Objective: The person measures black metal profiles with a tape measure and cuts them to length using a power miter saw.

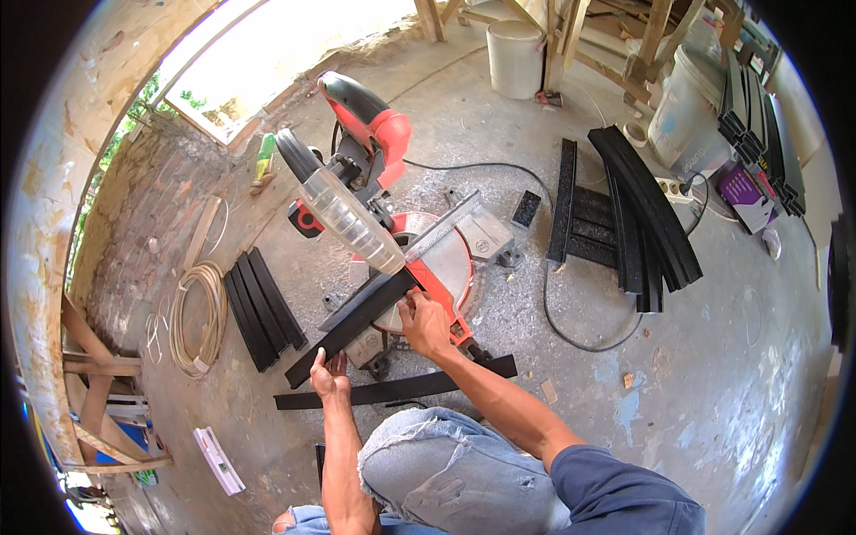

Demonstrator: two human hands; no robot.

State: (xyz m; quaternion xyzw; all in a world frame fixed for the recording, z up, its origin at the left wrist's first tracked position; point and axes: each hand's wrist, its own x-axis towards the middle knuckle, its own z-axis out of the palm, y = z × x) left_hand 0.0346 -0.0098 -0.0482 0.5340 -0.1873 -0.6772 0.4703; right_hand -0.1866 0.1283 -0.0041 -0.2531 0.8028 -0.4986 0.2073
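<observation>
The black strip (352, 325) lies on the left side of the miter saw (352, 214), left hand (330, 375) grasping its outer end, right hand (424, 323) its inner, seemingly uncut (the saw's head (390, 134) looks raised), while shorter pieces (265, 308) left of the saw look finished and a long strip (401, 388) in front seems pending.

The left hand (331, 378) and right hand (426, 325) are bare; the navy sleeve (615, 492) is short, the pale blue jeans (464, 468) torn and frayed.

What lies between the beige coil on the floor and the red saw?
In the head view, black strips lie side by side on the floor between the coil and the saw.
</observation>
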